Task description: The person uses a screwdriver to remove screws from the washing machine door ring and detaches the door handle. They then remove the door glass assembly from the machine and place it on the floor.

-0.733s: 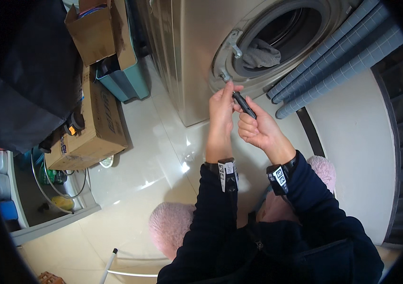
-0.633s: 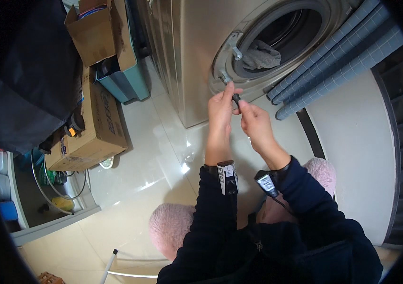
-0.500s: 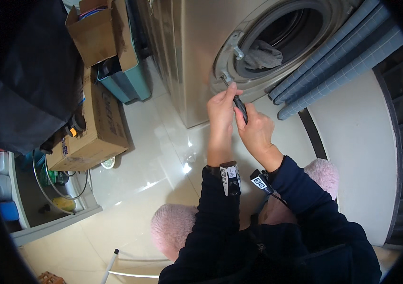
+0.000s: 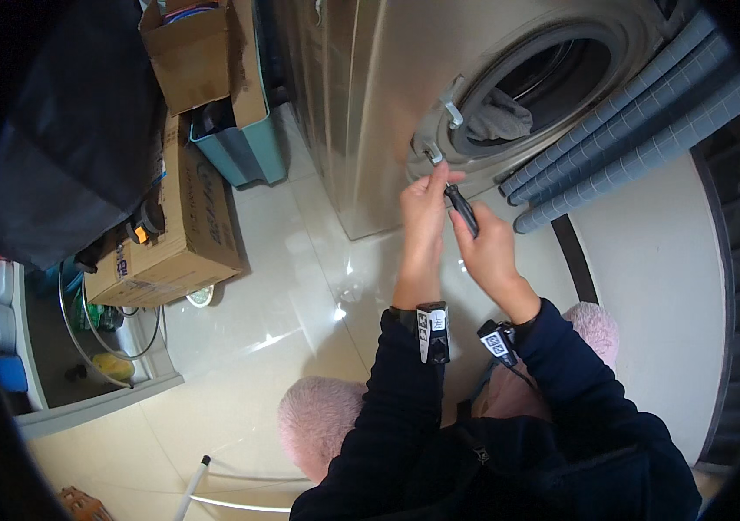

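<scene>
My right hand (image 4: pixel 490 249) is closed around the lower end of a screwdriver (image 4: pixel 462 210) with a black handle. Higher up, my left hand (image 4: pixel 423 207) pinches the screwdriver near its shaft, and its fingers hide most of that part. The tool slants up and left toward the lower metal hinge piece (image 4: pixel 433 154) on the front of a washing machine (image 4: pixel 370 165). A second hinge arm (image 4: pixel 452 111) sticks out above it. Behind the hinge, the round drum opening is uncovered, with a grey cloth (image 4: pixel 500 118) hanging at its edge.
Blue checked fabric (image 4: pixel 613 122) hangs to the right of the opening. Left of the machine stand a teal bin (image 4: pixel 244 148) and a cardboard box (image 4: pixel 183 234). An open drawer (image 4: pixel 109 408) with bottles sits at far left. A white-framed item (image 4: pixel 231 504) lies by my pink slipper (image 4: pixel 322 425).
The view has shifted, so the machine sits a little farther right. Both hands remain on the screwdriver; my fingers now cover more of its shaft near the lower hinge.
</scene>
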Action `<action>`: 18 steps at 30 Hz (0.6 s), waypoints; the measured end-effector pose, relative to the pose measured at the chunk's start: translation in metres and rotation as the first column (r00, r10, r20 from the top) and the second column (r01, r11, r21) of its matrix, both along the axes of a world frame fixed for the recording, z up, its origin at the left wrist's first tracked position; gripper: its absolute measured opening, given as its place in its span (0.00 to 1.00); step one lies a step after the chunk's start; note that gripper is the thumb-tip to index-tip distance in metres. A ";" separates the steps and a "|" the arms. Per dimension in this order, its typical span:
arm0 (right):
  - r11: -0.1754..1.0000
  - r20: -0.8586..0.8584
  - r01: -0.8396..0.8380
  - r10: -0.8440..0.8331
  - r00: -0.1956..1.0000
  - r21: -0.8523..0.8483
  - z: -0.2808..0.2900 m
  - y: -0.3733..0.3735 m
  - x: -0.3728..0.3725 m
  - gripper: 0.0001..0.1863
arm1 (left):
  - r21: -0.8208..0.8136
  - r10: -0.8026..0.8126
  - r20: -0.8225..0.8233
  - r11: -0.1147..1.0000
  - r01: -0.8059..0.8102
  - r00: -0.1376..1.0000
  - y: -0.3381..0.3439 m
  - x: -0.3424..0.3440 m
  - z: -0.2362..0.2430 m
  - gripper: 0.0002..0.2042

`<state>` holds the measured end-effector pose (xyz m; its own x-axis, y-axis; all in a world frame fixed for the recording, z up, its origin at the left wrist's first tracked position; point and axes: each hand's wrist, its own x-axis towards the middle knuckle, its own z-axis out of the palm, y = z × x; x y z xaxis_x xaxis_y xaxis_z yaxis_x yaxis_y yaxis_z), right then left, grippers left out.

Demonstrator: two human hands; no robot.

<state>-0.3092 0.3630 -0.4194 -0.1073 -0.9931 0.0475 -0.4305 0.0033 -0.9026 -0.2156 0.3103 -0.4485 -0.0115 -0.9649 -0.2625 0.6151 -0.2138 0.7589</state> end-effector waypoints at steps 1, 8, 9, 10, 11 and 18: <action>0.989 -0.198 0.025 -0.054 0.979 -0.144 -0.002 0.001 0.003 0.16 | -0.007 0.028 0.069 1.000 -0.028 0.997 -0.001 -0.001 0.000 0.19; 0.870 0.699 -0.223 -0.176 0.693 0.440 0.012 -0.005 -0.007 0.16 | 0.011 0.011 -0.055 1.000 -0.011 0.998 -0.003 -0.003 -0.004 0.19; 0.881 0.620 -0.175 -0.156 0.769 0.439 0.012 -0.007 -0.009 0.16 | 0.033 -0.016 -0.090 0.999 0.019 0.996 -0.002 -0.001 -0.004 0.19; 0.903 0.541 -0.130 -0.125 0.832 0.409 0.012 -0.009 -0.012 0.16 | 0.055 -0.045 -0.125 0.997 0.052 0.991 -0.002 0.000 -0.004 0.19; 0.924 0.457 -0.089 -0.098 0.884 0.371 0.010 -0.010 -0.013 0.16 | 0.058 -0.048 -0.131 0.997 0.056 0.990 -0.002 -0.001 -0.004 0.19; 0.999 -0.068 0.036 -0.036 0.997 -0.005 0.004 -0.003 -0.017 0.14 | 0.038 -0.002 0.017 0.999 0.001 1.000 -0.001 -0.004 -0.002 0.18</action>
